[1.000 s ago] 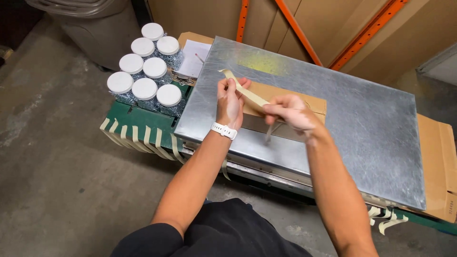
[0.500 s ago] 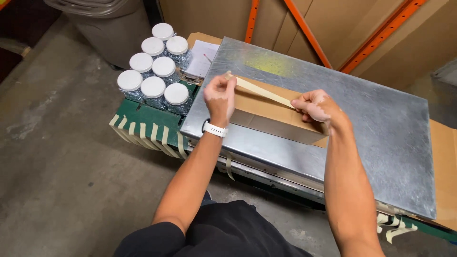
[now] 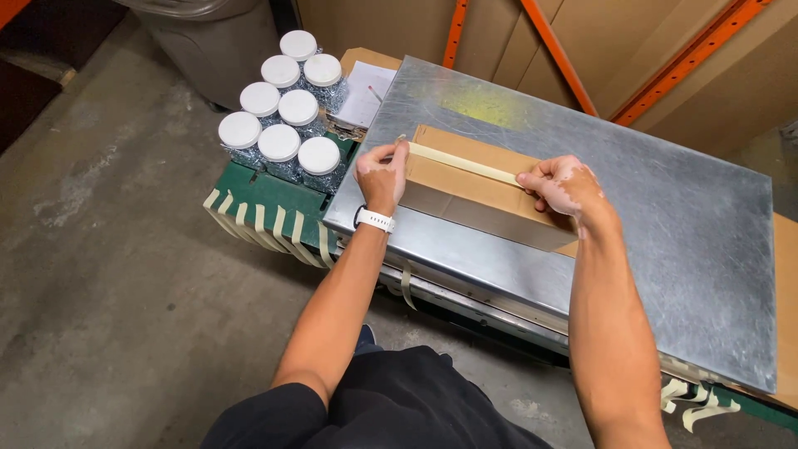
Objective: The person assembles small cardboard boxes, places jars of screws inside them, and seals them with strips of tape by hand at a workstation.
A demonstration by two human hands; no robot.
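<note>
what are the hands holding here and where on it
A strip of pale beige tape, stretched along the top of the long brown cardboard box. The left hand pinches its left end, the right hand its right end.

Person: bare forearms, white wristband (image 3: 375, 220) just behind left hand (image 3: 382, 175); right hand (image 3: 559, 185) unadorned; black garment (image 3: 374, 407).

A scratched galvanized metal tabletop (image 3: 632, 216) sits on a green bench (image 3: 266, 195) over a stained grey concrete floor (image 3: 108, 274). Orange racking beams (image 3: 573, 58) cross brown cardboard sheets (image 3: 507, 33) behind. A grey bin (image 3: 208, 29) stands at the far left.
</note>
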